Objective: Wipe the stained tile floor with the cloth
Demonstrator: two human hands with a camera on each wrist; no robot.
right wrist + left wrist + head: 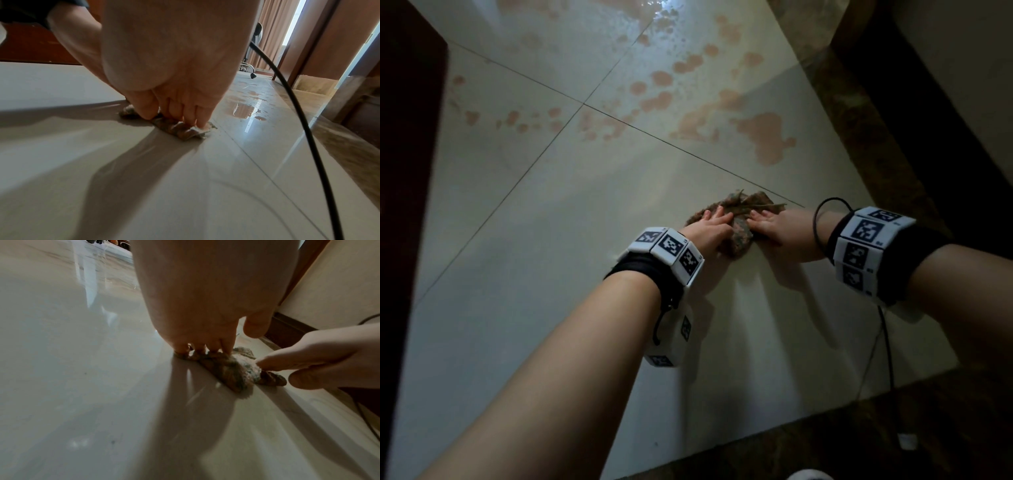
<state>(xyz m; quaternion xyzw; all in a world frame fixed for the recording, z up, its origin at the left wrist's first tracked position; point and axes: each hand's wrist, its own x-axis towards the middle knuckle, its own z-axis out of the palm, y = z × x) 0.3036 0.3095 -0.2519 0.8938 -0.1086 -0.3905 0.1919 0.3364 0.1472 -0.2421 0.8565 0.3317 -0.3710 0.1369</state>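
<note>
A crumpled brown patterned cloth (pixel 739 209) lies on the pale glossy tile floor (pixel 551 274), just short of a grout line. My left hand (pixel 714 222) presses its left part with straight fingers; in the left wrist view the fingertips (pixel 197 351) sit on the cloth (pixel 230 371) and the thumb is lifted. My right hand (pixel 762 221) presses the right part; in the right wrist view its fingers (pixel 195 118) and thumb bear down on the cloth (pixel 176 129). Pinkish wet stains (pixel 763 133) spread over the tiles beyond the cloth, and they show as puddles (pixel 244 110).
A dark marbled border strip (pixel 859 137) and a wall (pixel 969 68) run along the right. Dark wooden furniture (pixel 404 171) stands on the left. A black cable (pixel 887 342) hangs from my right wrist to the floor. An office chair (pixel 252 48) stands far off.
</note>
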